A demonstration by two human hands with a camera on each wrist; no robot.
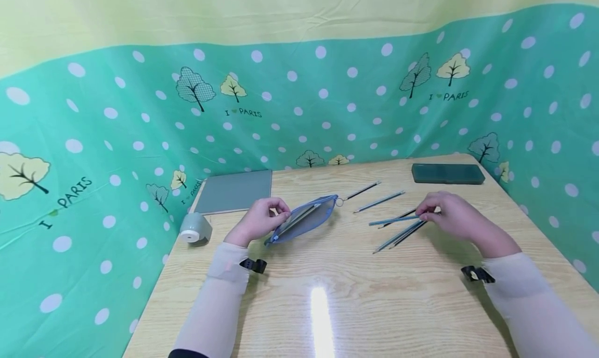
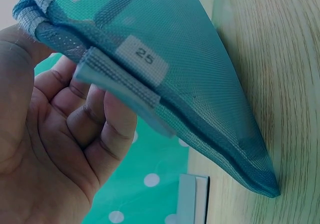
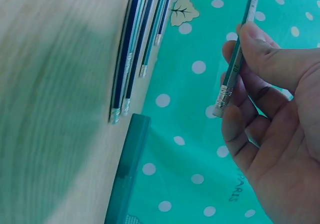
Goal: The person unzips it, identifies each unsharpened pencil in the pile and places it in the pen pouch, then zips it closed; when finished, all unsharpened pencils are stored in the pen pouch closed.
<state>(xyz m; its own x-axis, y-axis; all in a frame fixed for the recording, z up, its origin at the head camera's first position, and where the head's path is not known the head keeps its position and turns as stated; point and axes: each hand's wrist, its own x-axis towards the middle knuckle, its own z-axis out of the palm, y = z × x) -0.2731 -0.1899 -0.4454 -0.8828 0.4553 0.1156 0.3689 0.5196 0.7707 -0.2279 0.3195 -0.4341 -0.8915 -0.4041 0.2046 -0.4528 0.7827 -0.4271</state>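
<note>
On the left, my left hand (image 1: 262, 220) pinches the edge of a blue mesh zipper pouch (image 1: 323, 220), which stands tilted with its mouth spread. A pale pencil-like stick (image 1: 299, 217) shows inside it. The left wrist view has the mesh pouch (image 2: 200, 74) close up, with a white "25" label (image 2: 143, 59). At the right, my right hand (image 1: 449, 215) holds a blue-green pencil (image 1: 393, 220) between thumb and fingers, near its eraser end (image 3: 220, 106), raised over the table. Several loose pencils (image 1: 398, 238) lie beneath and beside that hand.
Further back lie a blue pencil (image 1: 379, 201) and a dark pencil (image 1: 362, 190). A dark green case (image 1: 447, 174) rests at the back right, a grey flat board (image 1: 236, 191) at the back left. Near the left edge is a small grey-white device (image 1: 195, 228). Polka-dot curtains surround the table.
</note>
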